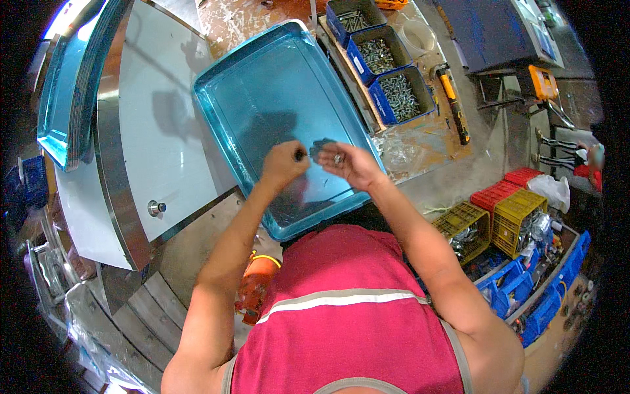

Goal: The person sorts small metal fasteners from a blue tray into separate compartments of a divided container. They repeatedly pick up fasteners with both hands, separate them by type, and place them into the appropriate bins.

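**Hands at work over a blue-filmed tray**

On a paint-spattered workbench (262, 20), a person in a red vest with a pale reflective stripe is leaning over a large rectangular metal tray (262, 85) covered in blue protective film. The tray is lying tilted across the bench, its near corner close to the person's chest. To its left, a big white panel with a polished steel edge (151, 111) is lying flat, a round metal knob (156, 208) showing near its lower end. At the right of the tray, 3 blue bins of screws (384, 65) are standing in a row, an orange-handled tool (453, 102) lying just beside them. On the floor at the right, red and yellow crates (499, 210) are standing near blue bins of parts.

Over the tray's near half, both hands are working close together. The left hand (283, 164) is curling shut, its fingers pinching a small dark piece (300, 155) at the tips. The right hand (346, 163) is cupping, palm up, fingers loosely apart, with several small metal fasteners (337, 158) lying in the palm. The 2 hands are just beside each other, apart by a narrow gap; what exactly the dark piece is cannot be told.
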Demonstrator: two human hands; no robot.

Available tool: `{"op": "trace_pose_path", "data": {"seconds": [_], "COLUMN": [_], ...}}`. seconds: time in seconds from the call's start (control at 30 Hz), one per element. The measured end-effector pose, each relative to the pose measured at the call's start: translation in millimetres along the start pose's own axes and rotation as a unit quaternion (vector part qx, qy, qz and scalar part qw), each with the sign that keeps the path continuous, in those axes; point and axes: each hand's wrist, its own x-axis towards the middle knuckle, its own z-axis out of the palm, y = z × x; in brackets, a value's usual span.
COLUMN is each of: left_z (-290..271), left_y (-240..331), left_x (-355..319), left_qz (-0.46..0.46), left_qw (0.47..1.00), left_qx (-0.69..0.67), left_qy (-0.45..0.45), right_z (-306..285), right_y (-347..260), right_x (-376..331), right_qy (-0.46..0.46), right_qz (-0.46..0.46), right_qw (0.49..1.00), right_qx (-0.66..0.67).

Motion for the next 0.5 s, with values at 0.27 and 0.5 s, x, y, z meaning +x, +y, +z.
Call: {"op": "trace_pose_path", "data": {"seconds": [0.27,0.5], "left_z": [47,33], "left_y": [46,-28], "left_x": [-94,-110], "left_qz": [-0.011,-0.196], "left_qw": [0.999,0.965], "left_qx": [0.015,-0.018], "left_qy": [0.033,0.172], "right_z": [-16,-27], "right_y": [84,92], "right_x": [28,42], "right_qy": [0.044,0.028], "right_qz": [0.082,-0.118], "right_qw": [0.985,0.924], "right_qx": [-0.142,-0.362]}}
